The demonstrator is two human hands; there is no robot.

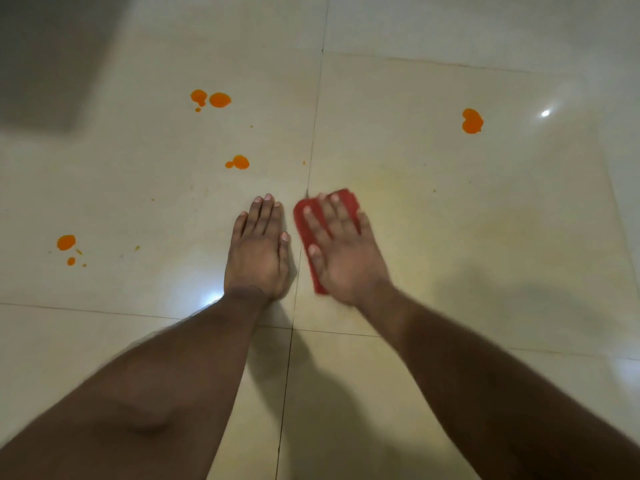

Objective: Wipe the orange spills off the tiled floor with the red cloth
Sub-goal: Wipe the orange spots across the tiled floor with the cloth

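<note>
My right hand (341, 252) lies flat with straight fingers on the folded red cloth (348, 199), pressing it onto the pale tiled floor (485, 237) just right of a grout line. My left hand (258, 252) rests flat on the tile beside it, palm down, holding nothing. Orange spills dot the floor: a pair of blobs (211, 99) at the upper left, a smaller blob (239, 162) above my left hand, a cluster (67, 247) at the far left, and one blob (472, 121) at the upper right.
Tiny orange specks lie scattered between the blobs on the left tile. A faint yellowish smear (433, 202) shows on the tile right of the cloth. A dark grey shape (45, 60) fills the upper left corner. Grout lines cross near my wrists.
</note>
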